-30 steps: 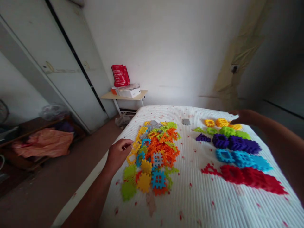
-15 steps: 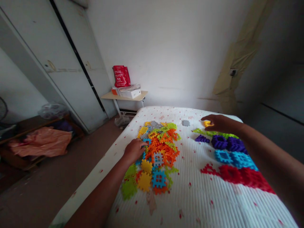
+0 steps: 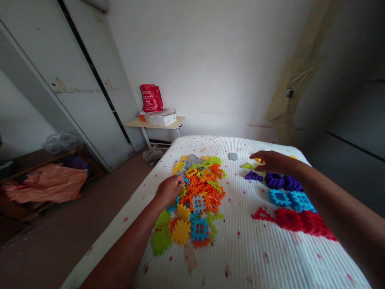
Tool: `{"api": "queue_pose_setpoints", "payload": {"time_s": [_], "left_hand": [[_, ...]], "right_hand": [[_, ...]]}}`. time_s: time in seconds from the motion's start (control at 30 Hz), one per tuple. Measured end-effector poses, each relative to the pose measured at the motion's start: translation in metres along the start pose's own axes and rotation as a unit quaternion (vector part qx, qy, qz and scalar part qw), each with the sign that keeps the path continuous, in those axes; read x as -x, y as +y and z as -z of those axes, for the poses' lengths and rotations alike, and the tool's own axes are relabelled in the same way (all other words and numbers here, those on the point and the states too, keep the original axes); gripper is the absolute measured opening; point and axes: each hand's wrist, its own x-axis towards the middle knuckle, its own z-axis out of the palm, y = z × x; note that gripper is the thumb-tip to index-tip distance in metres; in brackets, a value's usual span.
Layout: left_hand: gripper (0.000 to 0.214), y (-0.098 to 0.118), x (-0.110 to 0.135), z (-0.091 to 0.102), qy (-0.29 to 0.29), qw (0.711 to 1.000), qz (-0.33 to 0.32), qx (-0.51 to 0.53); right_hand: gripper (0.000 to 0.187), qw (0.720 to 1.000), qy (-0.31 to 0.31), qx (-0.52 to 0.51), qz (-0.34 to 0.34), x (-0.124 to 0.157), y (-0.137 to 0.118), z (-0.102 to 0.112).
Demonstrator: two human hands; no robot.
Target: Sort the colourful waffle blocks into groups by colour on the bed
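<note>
My left hand (image 3: 170, 189) is closed at the left edge of a loose pile of interlocking plastic building pieces (image 3: 207, 186), mostly orange, with yellow, green, blue and grey ones. A yellow-green building piece (image 3: 182, 190) shows at its fingertips. On the right, my right hand (image 3: 272, 161) hovers with thumb and index finger apart, above sorted rows of pieces. A yellow piece (image 3: 258, 159) peeks out by its fingers, partly hidden. Below it lie green pieces (image 3: 248, 165), purple pieces (image 3: 274, 180), blue pieces (image 3: 279, 197) and red pieces (image 3: 288, 219).
A grey piece (image 3: 232, 156) lies alone near the far side of the white ribbed bed cover (image 3: 228, 257). Beyond the bed, a small table (image 3: 134, 122) carries a red bag (image 3: 150, 98) and a white box (image 3: 164, 119). Wardrobe doors (image 3: 87, 88) stand at left.
My left hand has closed further at the pile, and a yellow-green piece now shows at its fingertips. My right hand has moved slightly left and nearer, over the green row. The view shifted slightly.
</note>
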Motion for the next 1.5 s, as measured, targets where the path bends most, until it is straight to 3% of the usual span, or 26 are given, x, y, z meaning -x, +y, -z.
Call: {"api": "queue_pose_setpoints", "payload": {"time_s": [0.17,0.27,0.37,0.53,0.63,0.83,1.07,1.3,1.4,1.5], "left_hand": [[0.015,0.015,0.001,0.012,0.072,0.989,-0.022,0.129],[0.016,0.024,0.001,0.009,0.113,0.955,-0.021,0.273],[0.014,0.031,0.001,0.003,0.124,0.927,-0.018,0.354],[0.003,0.040,0.003,-0.003,0.152,0.889,-0.068,0.427],[0.004,0.047,0.005,-0.003,0.167,0.884,-0.075,0.430],[0.007,0.058,0.006,-0.006,0.155,0.875,-0.096,0.448],[0.003,0.061,0.008,-0.016,0.117,0.877,-0.068,0.461],[0.002,0.070,0.008,-0.023,0.139,0.886,-0.041,0.440],[0.012,0.079,0.010,-0.023,0.118,0.888,-0.012,0.444],[0.038,0.082,0.012,-0.019,0.131,0.881,0.023,0.454]], "right_hand": [[0.044,0.999,-0.014,-0.051,0.000,-0.001,-0.019,-0.004],[0.046,0.991,-0.032,-0.123,0.031,-0.005,-0.039,-0.011],[0.047,0.980,-0.035,-0.181,0.077,-0.008,-0.062,-0.020],[0.047,0.951,0.012,-0.273,0.145,-0.006,-0.096,-0.036],[0.055,0.930,0.050,-0.323,0.169,-0.003,-0.112,-0.045],[0.065,0.913,0.119,-0.303,0.245,-0.004,-0.133,-0.056],[0.060,0.915,0.125,-0.249,0.291,-0.001,-0.140,-0.060],[0.058,0.927,0.111,-0.212,0.288,0.001,-0.142,-0.062],[0.058,0.940,0.086,-0.190,0.269,0.004,-0.138,-0.052],[0.056,0.960,0.087,-0.160,0.211,0.009,-0.112,-0.033]]}}
